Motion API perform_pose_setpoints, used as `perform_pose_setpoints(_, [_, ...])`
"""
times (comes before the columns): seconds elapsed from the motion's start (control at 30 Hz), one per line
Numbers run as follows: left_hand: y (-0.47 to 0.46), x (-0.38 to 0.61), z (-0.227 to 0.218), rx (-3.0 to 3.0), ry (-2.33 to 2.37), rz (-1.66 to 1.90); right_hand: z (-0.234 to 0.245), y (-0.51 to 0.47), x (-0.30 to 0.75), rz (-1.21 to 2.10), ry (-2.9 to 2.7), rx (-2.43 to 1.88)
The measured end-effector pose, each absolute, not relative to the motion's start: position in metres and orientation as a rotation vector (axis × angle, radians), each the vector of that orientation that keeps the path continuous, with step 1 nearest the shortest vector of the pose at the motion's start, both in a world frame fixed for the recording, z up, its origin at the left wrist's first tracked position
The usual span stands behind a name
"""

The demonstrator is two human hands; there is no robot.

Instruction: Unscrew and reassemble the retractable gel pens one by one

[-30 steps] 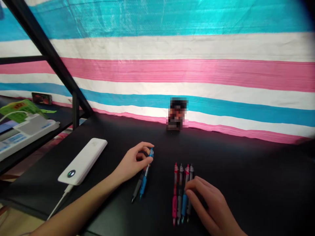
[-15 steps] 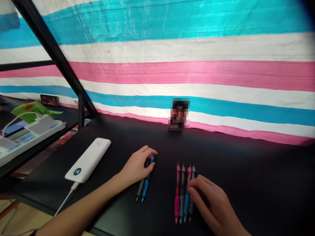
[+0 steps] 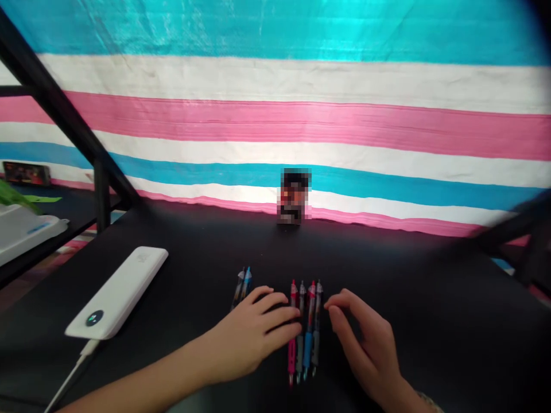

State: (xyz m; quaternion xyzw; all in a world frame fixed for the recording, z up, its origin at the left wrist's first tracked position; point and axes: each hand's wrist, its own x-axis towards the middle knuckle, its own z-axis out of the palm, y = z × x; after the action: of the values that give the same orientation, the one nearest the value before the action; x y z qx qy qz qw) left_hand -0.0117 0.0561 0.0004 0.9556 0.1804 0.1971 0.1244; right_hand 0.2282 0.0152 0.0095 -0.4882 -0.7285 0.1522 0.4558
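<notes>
I have the left hand (image 3: 253, 337) spread over the left of four slim multicoloured plastic pens (image 3: 307, 347), the right hand (image 3: 379, 351) narrowly open just beside their right.

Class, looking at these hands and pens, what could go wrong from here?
The left hand reaches over part of the row of four pens; a brush could skew them.
The pair of pens, partly hidden by that hand, might get nudged.
The left forearm could snag the white cable.
</notes>
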Motion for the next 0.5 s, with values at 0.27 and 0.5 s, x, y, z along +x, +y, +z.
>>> perform_pose_setpoints(0.27, [0.0574,-0.0075,-0.0051,2.981,0.525,0.518,0.0121,0.0154,0.2272,0.475,-1.762,-1.222])
perform_pose_setpoints(0.5, [0.0579,-0.0079,-0.0053,2.905,0.549,0.624,0.0095,0.0152,0.226,0.532,-1.788,-1.222])
